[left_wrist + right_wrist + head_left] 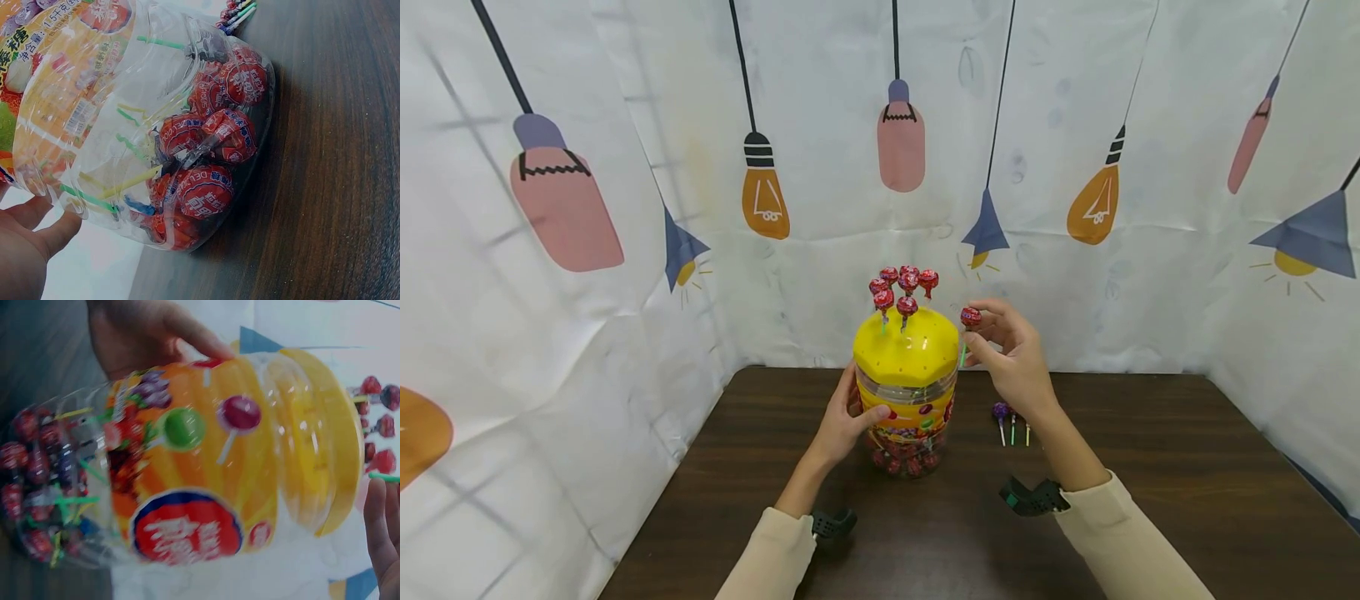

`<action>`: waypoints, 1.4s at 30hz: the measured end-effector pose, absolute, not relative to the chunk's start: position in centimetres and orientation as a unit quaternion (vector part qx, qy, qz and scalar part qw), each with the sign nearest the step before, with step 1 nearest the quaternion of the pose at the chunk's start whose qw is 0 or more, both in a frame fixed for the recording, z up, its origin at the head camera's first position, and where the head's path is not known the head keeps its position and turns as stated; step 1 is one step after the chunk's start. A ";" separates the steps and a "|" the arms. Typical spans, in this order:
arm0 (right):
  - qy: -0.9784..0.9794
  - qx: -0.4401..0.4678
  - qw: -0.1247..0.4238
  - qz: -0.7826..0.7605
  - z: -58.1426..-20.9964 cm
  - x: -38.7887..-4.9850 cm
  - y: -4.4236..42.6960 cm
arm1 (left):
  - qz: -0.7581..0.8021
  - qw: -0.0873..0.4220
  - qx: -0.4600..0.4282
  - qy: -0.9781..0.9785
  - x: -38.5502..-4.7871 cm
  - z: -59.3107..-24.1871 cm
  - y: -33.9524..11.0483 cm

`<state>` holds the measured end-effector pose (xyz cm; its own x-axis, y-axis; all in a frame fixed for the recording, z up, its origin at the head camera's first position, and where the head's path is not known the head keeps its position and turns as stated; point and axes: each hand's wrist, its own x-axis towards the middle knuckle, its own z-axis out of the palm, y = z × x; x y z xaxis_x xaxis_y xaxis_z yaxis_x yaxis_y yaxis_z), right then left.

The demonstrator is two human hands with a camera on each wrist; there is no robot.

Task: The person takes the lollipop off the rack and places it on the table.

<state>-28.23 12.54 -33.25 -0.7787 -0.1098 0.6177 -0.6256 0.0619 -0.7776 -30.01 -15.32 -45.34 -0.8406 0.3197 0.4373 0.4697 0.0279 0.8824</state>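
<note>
A clear jar [906, 417] with a yellow lid [906, 350] stands upright on the table, red lollipops [206, 187] inside it. Several red-wrapped lollipops [907, 279] stick up out of the lid. My left hand [842, 421] grips the jar's left side, thumb across the front label; its fingers also show in the left wrist view. Right of the lid, my right hand [1011, 354] pinches one red lollipop [970, 317] upright, its green stick [384, 477] pointing down and not touching the lid in the head view.
Several lollipops [1002, 410], one of them purple, lie on the brown table [1135, 450] to the right of the jar, below my right forearm. A white curtain [835, 275] printed with lamps hangs behind the table's back edge.
</note>
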 end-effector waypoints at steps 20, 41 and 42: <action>-0.737 0.176 0.149 0.636 -40.5 -27.7 19.6 | -0.636 0.059 -0.261 -0.724 -29.9 -45.3 -15.3; -0.730 0.140 0.109 0.660 -43.8 -30.0 27.6 | -0.638 0.057 -0.258 -0.723 -29.9 -45.2 -15.2; -0.728 0.139 0.107 0.663 -43.9 -30.0 28.0 | -0.638 0.057 -0.259 -0.723 -29.8 -45.2 -15.2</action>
